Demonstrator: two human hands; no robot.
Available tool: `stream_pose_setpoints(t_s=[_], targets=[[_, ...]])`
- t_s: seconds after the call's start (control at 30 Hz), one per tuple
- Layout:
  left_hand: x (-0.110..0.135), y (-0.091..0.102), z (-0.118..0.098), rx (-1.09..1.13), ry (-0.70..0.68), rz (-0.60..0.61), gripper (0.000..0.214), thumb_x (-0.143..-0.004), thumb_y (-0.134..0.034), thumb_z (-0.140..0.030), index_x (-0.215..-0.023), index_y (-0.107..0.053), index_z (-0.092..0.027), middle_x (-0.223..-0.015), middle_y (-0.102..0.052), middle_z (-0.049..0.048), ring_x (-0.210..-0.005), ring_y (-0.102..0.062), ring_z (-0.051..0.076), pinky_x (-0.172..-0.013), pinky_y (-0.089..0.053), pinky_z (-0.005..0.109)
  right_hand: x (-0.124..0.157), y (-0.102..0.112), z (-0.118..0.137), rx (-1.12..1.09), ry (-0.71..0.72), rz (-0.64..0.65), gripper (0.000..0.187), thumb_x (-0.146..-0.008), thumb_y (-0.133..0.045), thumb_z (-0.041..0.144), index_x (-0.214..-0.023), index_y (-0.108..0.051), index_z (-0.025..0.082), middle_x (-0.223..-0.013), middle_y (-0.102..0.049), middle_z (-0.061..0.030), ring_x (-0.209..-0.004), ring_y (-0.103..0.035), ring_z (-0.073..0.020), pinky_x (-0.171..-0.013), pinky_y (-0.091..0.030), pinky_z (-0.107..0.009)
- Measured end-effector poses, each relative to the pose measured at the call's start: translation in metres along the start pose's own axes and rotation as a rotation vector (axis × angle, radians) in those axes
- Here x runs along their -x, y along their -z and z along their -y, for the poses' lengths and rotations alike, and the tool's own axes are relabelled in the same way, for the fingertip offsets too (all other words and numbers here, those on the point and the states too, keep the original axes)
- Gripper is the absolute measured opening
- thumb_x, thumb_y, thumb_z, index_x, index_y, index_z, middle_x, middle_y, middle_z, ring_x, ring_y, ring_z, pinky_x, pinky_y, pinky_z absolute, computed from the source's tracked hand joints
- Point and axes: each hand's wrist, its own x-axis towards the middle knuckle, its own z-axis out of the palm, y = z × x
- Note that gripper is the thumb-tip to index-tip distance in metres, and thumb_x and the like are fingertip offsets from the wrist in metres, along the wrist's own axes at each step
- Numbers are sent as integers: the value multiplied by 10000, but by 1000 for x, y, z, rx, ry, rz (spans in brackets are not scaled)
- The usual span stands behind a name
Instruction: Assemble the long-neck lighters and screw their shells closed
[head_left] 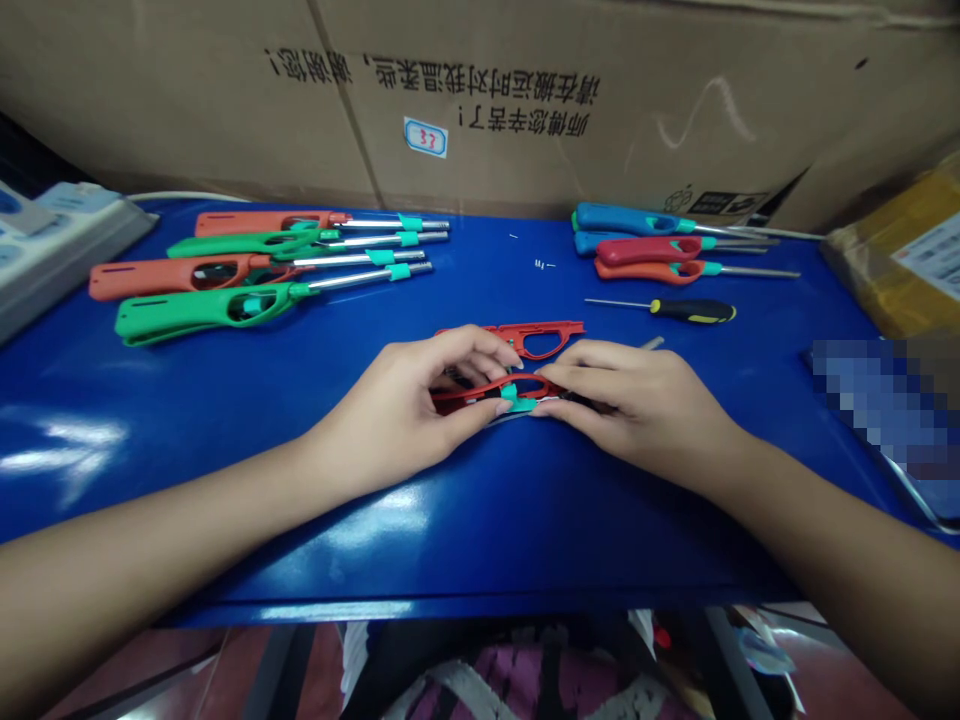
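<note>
Between my two hands is the red half shell of a long-necked lighter [486, 386], with a teal trigger piece [517, 400] showing at its middle. My left hand [420, 395] is closed around the shell's left part, thumb tip at the teal piece. Thumb and fingers of my right hand [637, 395] pinch its right end, and a dark part shows under them. Just behind lies a second red half shell [544, 340], partly hidden by my left hand. A grey metal tip [652, 343] sticks out beyond my right hand.
Several assembled green and orange lighters [202, 312] lie at back left. More blue, red and orange lighters [649, 250] are at back right, above a black-yellow screwdriver [694, 311]. Tiny screws [541, 265] lie mid-table. A cardboard box [480, 170] stands behind; a phone [885, 420] is far right.
</note>
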Motion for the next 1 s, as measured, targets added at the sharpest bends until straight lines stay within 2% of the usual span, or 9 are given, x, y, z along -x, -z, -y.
stream_pose_setpoints(t_s=[0.2, 0.63, 0.73, 0.87, 1.0], targets=[[-1, 2, -2, 24, 56, 56, 319, -905, -711, -208, -1222, -672, -201, -1191, -738, 34, -1058, -716, 164, -972, -588, 285, -1, -2, 2, 58, 7, 54, 223, -1010, -589, 326, -1118, -730, 192, -1059, -728, -53, -875, -703, -178, -635, -456, -292], [-2, 3, -1, 32, 67, 74, 300, -910, -693, -181, -1209, -666, -205, -1131, -736, 13, -1013, -709, 143, -892, -583, 246, -1, -6, 3, 37, -12, 71, 231, -1013, -568, 289, -1149, -713, 172, -1073, -683, -64, -885, -679, -191, -675, -481, -304], [-2, 1, -1, 37, 48, 47, 293, -899, -690, -145, -1187, -671, -192, -1130, -737, 14, -1021, -711, 140, -913, -586, 246, -3, -8, 4, -2, -16, 12, 225, -1000, -591, 263, -1173, -703, 174, -1079, -676, -73, -869, -668, -186, -687, -492, -301], [-1, -3, 0, 59, 23, -10, 304, -903, -666, -102, -1198, -655, -172, -1175, -739, 29, -1071, -713, 141, -991, -569, 263, -5, -8, 12, -119, -79, -130, 319, -923, -688, 215, -1232, -630, 162, -1124, -622, -90, -754, -613, -138, -608, -481, -265], [1, -6, 0, 44, -5, -18, 351, -906, -665, -108, -1250, -619, -159, -1151, -746, 36, -1061, -718, 140, -960, -585, 258, -5, -9, 20, -116, -69, -98, 111, -934, -672, 215, -1039, -659, 182, -926, -629, -23, -626, -522, -106, -579, -437, -262]])
